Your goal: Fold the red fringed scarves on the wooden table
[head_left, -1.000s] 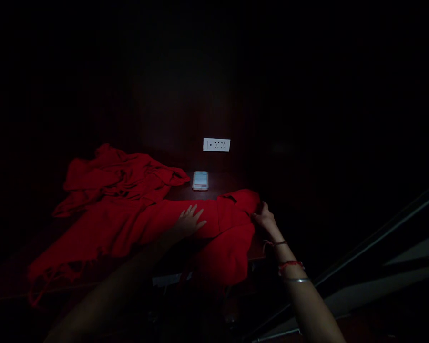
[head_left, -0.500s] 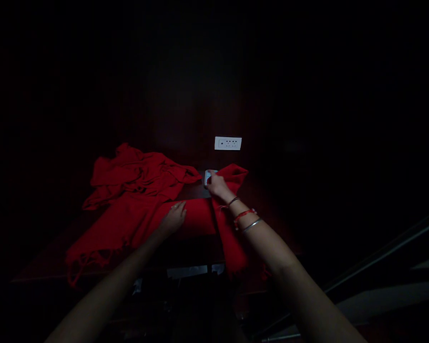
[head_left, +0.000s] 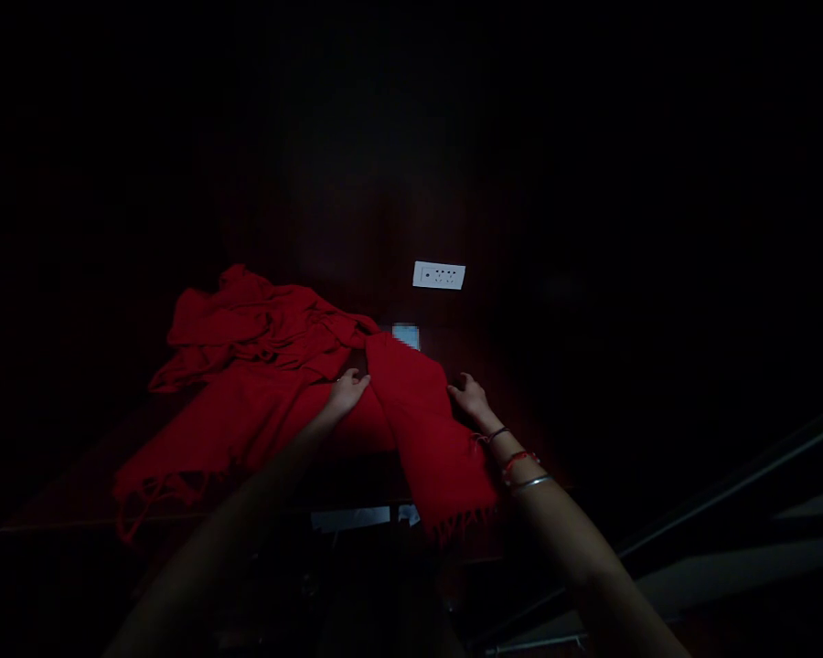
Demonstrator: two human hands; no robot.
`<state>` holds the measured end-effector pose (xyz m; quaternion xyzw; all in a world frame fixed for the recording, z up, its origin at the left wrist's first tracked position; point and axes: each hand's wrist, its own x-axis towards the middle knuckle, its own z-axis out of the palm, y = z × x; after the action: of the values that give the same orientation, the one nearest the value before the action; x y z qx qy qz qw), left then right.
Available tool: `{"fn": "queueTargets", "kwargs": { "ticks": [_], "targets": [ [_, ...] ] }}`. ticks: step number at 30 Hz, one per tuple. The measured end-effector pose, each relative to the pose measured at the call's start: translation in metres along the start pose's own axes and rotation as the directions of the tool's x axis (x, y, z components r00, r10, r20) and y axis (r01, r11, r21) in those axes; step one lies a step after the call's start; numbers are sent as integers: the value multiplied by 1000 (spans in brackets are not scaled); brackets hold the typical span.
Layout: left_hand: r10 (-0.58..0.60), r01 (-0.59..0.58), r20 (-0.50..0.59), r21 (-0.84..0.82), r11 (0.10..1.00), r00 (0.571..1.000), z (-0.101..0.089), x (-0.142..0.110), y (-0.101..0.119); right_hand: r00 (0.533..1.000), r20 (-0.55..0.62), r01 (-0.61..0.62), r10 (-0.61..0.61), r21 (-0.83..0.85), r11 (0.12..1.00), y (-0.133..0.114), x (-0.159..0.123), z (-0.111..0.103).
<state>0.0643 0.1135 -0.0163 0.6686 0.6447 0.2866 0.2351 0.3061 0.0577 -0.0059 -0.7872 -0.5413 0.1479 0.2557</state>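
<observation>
A red fringed shawl (head_left: 425,402) is spread over the dark table, one flap lying diagonally with its fringed end over the front edge. My left hand (head_left: 348,391) rests at the left side of this flap, thumb apart from the fingers and its tip by the cloth's edge. At the flap's right side is my right hand (head_left: 470,397), fingers loosely bent and apart, thumb close to the cloth. Whether the thumb touches it is hard to see. Behind the flap lies a small pale rectangular object (head_left: 406,335), blurred, its lower part covered by the red cloth.
Crumpled red cloth (head_left: 261,324) is heaped at the back left of the table (head_left: 61,503). A white socket plate (head_left: 439,275) is on the dark wall behind. Pale items show below the table's front edge. Most surroundings are very dark.
My right hand has let go of the cloth near the pale object and moved right and nearer me. The flap now lies flatter and wider. My left hand has shifted slightly right and away.
</observation>
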Motion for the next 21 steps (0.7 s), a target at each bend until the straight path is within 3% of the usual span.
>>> {"fn": "queueTargets", "kwargs": {
  "ticks": [4, 10, 14, 17, 19, 21],
  "targets": [
    [-38, 38, -14, -28, 999, 999, 24, 22, 13, 999, 28, -18, 16, 48, 999, -8, 17, 7],
    [71, -71, -65, 11, 997, 995, 28, 21, 20, 994, -27, 111, -109, 106, 988, -14, 6, -1],
    [169, -165, -46, 80, 983, 985, 27, -2, 28, 987, 54, 156, -151, -99, 983, 1, -21, -8],
    [288, -267, -94, 192, 945, 953, 26, -35, 28, 965, 78, 260, -249, -197, 945, 6, -39, -11],
    [376, -347, -47, 294, 891, 925, 24, -60, 23, 914, 145, 403, -379, -209, 891, 7, -44, -13],
    [429, -432, 92, 357, 828, 899, 19, -79, 16, 842, 278, 523, -462, -212, 826, 9, -44, -13]
  ]
}}
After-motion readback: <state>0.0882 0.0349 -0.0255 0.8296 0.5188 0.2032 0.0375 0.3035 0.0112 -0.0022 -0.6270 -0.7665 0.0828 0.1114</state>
